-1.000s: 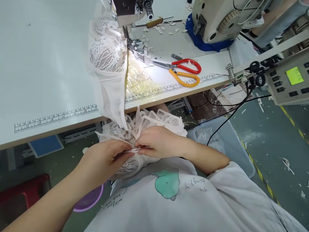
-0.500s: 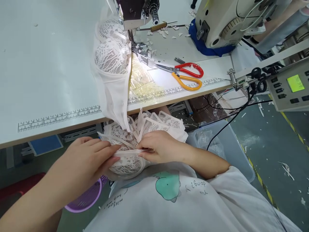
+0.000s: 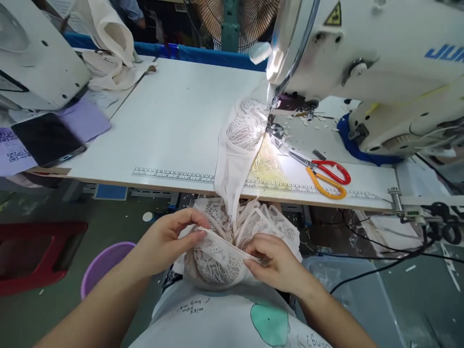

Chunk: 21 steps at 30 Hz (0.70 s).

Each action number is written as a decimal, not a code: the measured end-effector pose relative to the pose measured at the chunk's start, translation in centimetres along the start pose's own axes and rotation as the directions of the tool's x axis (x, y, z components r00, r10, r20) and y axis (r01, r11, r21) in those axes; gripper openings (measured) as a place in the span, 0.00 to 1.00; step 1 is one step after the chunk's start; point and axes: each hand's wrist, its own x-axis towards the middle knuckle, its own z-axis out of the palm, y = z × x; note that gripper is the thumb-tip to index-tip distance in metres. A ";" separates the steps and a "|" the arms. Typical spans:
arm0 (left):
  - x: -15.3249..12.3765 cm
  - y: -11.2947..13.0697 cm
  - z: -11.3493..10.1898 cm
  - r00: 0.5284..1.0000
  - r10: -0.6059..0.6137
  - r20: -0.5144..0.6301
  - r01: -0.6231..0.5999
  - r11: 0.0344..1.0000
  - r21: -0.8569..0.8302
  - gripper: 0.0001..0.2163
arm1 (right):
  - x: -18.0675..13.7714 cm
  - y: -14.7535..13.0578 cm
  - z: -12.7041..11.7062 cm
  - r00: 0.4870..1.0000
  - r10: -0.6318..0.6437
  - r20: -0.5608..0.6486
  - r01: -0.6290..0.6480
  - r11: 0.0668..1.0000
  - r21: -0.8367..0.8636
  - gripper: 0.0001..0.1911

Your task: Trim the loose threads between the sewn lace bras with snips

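White lace bra (image 3: pixel 219 268) held by its edge between two hands

Nearest is the pale shirt (image 3: pixel 217 319) with a green printed figure, and the bra sits just beyond it, over the person's lap. Its narrow top edge runs from hand to hand, sloping down toward the right, with the lace cup bulging below that line. The left hand (image 3: pixel 176 234) pinches one end of this stretch, thumb and forefinger closed on the fabric. The right hand (image 3: pixel 277 263) grips the other end between its thumb and curled forefinger. The cup itself lies in the gap between the hands, below the fingertips.

Just past the fingers, more lace pieces (image 3: pixel 279 227) are heaped below the table edge. To the left on the floor stand a purple basket (image 3: pixel 105 266) and a red stool (image 3: pixel 36 256); a clear bin (image 3: pixel 366 290) is at the right.

Farther off, on the white table (image 3: pixel 174 116), another bra (image 3: pixel 237 154) reaches from the sewing machine's needle area down over the front edge. Right of it lie scissors (image 3: pixel 311 163) with one red and one orange handle, under the sewing machine (image 3: pixel 362 53). A dark phone (image 3: pixel 49 140) rests at the left, and a fan (image 3: pixel 232 24) stands behind the table.
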 end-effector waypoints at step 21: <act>3.7 1.0 6.9 0.811 0.582 -0.059 -0.544 0.787 0.290 0.22 | 2.9 -2.6 -4.9 0.969 -0.074 -0.234 0.074 0.997 -0.006 0.07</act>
